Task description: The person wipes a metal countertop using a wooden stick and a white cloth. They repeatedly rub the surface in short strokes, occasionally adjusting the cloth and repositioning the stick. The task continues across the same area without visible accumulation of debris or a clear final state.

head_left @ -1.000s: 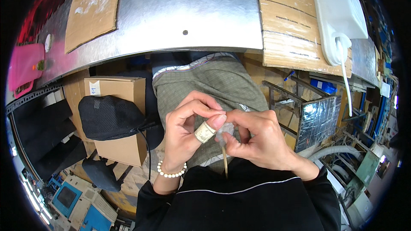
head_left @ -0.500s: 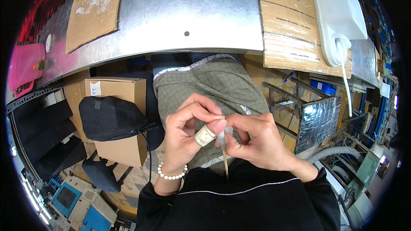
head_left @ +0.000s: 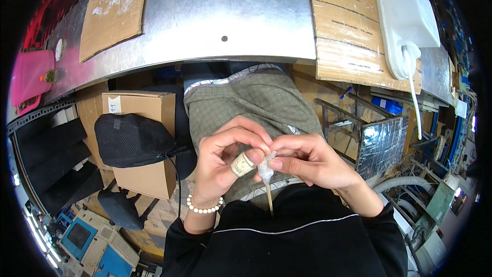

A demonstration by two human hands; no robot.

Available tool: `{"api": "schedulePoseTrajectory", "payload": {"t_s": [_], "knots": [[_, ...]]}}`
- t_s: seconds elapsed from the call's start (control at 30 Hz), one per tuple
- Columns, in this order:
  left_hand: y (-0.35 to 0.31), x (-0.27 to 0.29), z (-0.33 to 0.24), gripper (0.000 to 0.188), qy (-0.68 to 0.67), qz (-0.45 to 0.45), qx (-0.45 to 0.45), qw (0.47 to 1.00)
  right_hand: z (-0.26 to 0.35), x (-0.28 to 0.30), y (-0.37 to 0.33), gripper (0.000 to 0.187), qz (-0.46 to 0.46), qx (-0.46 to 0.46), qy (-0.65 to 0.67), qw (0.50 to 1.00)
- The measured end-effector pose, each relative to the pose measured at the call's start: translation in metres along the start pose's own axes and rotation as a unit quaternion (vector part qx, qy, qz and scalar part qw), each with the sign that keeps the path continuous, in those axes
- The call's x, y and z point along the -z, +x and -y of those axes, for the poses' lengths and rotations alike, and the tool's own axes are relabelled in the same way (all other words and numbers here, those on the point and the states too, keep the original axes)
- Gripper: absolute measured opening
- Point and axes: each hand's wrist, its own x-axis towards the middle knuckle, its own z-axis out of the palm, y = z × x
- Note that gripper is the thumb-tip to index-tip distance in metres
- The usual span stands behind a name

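A thin wooden stick points down toward my chest, its upper end covered by a whitish, wrinkled, partly see-through lump. My left hand pinches the top of this lump between thumb and curled fingers. Pale tape wraps that thumb, and a white bead bracelet circles the wrist. From the other side, my right hand grips the same lump with thumb and forefinger. Both hands meet above my lap, over a greenish checked cloth. What the lump is made of, I cannot tell.
Ahead stands a metal table with a cardboard sheet at left. A white plastic bottle with a long spout lies on more cardboard at right. A cardboard box and black mesh bag sit left of my lap.
My right thumb has moved up along the lump and now lies straighter across it. More of the lump shows below the fingers. My left fingertips have shifted slightly right.
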Motion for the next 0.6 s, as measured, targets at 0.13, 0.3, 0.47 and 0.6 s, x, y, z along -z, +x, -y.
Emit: {"api": "schedulePoseTrajectory", "payload": {"t_s": [0.13, 0.3, 0.47, 0.6], "knots": [[0.001, -0.001, -0.002, 0.01, 0.024, -0.041, 0.008, 0.999, -0.011, 0.001, -0.002, 0.034, -0.031, 0.113, -0.13, 0.985], [0.001, -0.003, 0.0, 0.008, 0.04, -0.059, -0.004, 0.997, 0.002, -0.008, -0.004, 0.046, -0.083, 0.125, -0.287, 0.946], [0.002, -0.006, -0.002, 0.007, 0.05, -0.064, 0.001, 0.997, 0.0, -0.012, -0.004, 0.043, -0.112, 0.161, -0.314, 0.929], [0.003, -0.007, 0.0, 0.008, 0.05, -0.062, 0.009, 0.997, -0.002, -0.017, -0.005, 0.042, -0.131, 0.17, -0.34, 0.916]]}}
